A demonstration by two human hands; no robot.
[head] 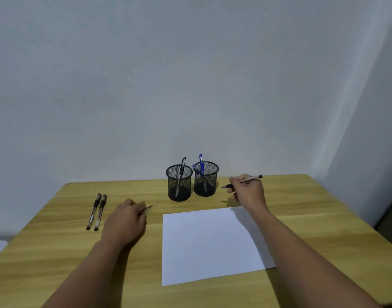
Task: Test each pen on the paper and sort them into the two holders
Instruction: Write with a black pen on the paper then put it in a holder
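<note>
My right hand [246, 188] is raised above the yellow wood-grain counter [57, 252], its fingers [231, 180] pinched around a slim uncapped pen with a clear barrel and dark grip [244, 181]. The pen lies nearly level, tip pointing left toward the holders, its dark end sticking out past my knuckles to the right.

Just left of that tip stand two black wire-mesh cylindrical pen holders, close beside each other. The right holder [206, 178], nearest my right fingers, carries blue-capped pens [201, 162] leaning against its rim. The left holder [179, 183] holds one black-capped pen [182, 172], tilted.

My left hand [126, 221] rests on the counter, knuckles up, fingers [140, 206] curled over something thin and dark whose tip [148, 207] pokes out to the right; I cannot tell whether it is a pen or a cap.

To the left of my left fingers lie two capped pens with clear barrels and black caps [96, 212], side by side and nearly parallel, touching or almost so.

A white sheet of paper [212, 243] lies flat between my forearms, nearer me than both hands. Faint marks show along its far edge.
</note>
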